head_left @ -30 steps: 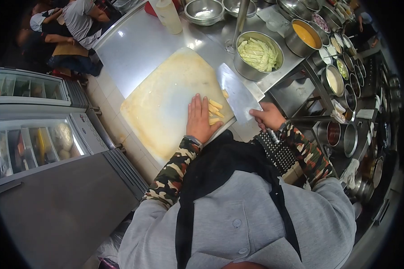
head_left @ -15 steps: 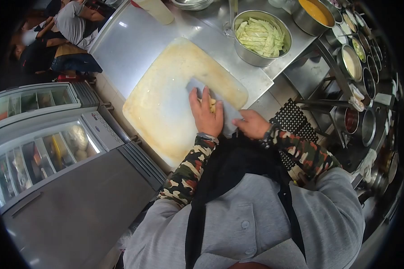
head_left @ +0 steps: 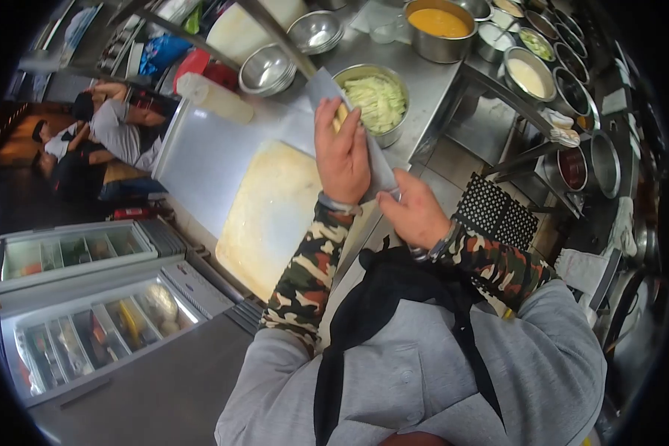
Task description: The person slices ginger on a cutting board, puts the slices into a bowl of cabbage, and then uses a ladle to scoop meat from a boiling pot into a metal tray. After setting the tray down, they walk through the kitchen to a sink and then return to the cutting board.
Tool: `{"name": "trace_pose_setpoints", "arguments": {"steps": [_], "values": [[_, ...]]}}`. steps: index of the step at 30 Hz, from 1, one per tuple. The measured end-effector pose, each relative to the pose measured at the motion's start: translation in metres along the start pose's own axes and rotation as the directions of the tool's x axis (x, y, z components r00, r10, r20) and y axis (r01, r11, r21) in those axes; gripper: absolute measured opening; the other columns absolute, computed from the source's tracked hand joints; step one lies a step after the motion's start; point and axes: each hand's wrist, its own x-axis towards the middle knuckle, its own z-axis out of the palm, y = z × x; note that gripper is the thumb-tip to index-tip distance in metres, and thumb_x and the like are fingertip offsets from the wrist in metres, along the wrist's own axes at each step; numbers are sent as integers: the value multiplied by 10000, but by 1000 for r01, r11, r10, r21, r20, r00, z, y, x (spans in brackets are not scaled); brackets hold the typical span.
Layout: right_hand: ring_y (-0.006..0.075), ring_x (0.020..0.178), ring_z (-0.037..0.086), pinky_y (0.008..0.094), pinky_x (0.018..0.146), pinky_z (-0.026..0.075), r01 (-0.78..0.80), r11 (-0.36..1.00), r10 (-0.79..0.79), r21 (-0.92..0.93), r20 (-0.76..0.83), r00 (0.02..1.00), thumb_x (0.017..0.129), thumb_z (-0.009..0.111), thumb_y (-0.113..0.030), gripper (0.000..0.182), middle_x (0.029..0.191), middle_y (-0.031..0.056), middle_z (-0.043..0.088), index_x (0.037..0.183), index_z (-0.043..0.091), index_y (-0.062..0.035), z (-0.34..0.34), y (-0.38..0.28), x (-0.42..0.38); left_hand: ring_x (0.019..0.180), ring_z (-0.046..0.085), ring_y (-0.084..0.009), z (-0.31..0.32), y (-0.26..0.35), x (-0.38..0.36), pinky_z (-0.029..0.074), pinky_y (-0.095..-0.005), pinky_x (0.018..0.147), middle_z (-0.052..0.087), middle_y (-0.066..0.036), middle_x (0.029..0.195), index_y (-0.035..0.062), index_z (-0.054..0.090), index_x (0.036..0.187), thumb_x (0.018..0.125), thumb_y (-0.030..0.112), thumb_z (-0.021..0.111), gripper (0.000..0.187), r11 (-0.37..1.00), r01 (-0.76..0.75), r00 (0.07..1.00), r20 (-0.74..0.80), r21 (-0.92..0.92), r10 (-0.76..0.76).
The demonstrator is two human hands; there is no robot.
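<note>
My right hand is closed round the near end of a wide cleaver, whose blade points up and away. Across the blade lies my left hand, its fingers bent over small yellowish pieces pressed against the metal. Just beyond the blade stands a metal pot of cut cabbage. The worn cutting board lies below and to the left of my hands, partly hidden by my left sleeve.
Steel bowls and a squeeze bottle stand at the back of the steel counter. A pot of orange liquid is at the back right. Glass-topped chillers are on the left. Several people are beyond the counter.
Both hands and the cleaver have lifted off the board and moved forward, beside the cabbage pot. The view has shifted, showing more of the counter's back.
</note>
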Motion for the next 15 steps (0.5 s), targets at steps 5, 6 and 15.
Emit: {"name": "trace_pose_setpoints", "arguments": {"steps": [5,6,15], "values": [[193,575,527,342,547,440,-11,999,21,53,-190,982,876,600,-153,185,677,119,550,920,545,19,-48,-11,25,1277,460,-376,63,8,56,347,-412,1069,532,-192,1307,25,653,1166,919,88,573,267,977,-169,984,30,-130,174],[273,611,546,389,596,442,-109,987,131,121,-185,974,862,615,-184,236,695,183,552,855,530,36,-55,-11,28,1277,460,-376,71,9,62,347,-412,1069,532,-192,1307,25,653,1166,919,88,573,267,974,-180,982,40,-139,187],[374,702,591,434,660,456,-79,991,101,104,-226,969,872,600,-184,246,742,231,582,881,533,52,-70,-10,41,1283,423,-412,88,8,73,329,-439,1078,498,-213,1319,7,643,1162,925,90,555,266,980,-134,980,128,-145,153]]}}
